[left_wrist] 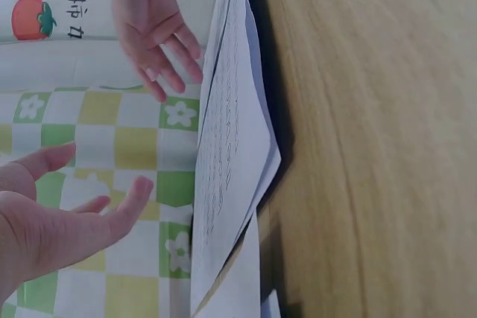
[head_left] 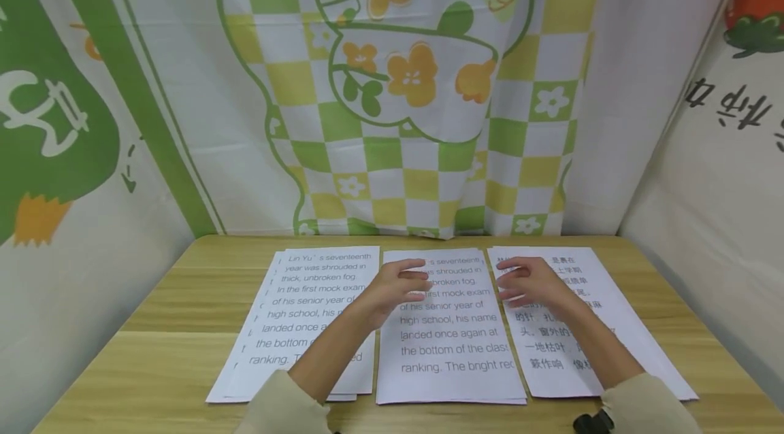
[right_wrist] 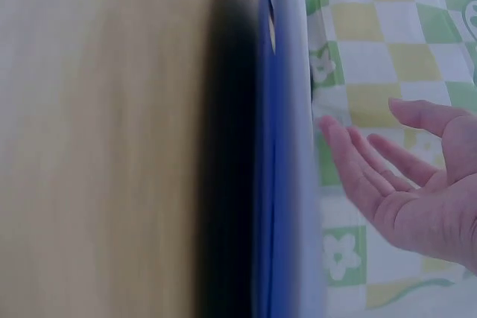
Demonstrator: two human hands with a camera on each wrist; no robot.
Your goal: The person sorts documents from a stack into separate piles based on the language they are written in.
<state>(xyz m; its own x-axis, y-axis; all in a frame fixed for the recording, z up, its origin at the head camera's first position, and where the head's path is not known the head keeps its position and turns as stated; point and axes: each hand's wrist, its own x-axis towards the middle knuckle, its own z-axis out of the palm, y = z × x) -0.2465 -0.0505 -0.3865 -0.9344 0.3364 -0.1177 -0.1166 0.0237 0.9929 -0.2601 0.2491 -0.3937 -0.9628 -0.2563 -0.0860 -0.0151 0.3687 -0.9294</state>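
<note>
Three stacks of printed paper lie side by side. The left stack [head_left: 306, 318] and the middle stack [head_left: 453, 332] carry English text, while the right stack [head_left: 551, 352] carries Chinese characters. Over the gap between the left and middle stacks hovers my left hand [head_left: 392, 291], its fingers loosely bent and holding nothing. My right hand [head_left: 533, 284] is above the right stack, fingers pointing toward the middle one, also without anything in it. Both wrist views show the palms facing each other, raised above the paper, with fingers spread.
A wood-grain table [head_left: 153, 325] carries the stacks. Behind it hangs a checkered curtain [head_left: 416, 169] with flowers, and printed fabric walls [head_left: 704, 169] stand at either side. Several sheets in the left stack are fanned at its left edge.
</note>
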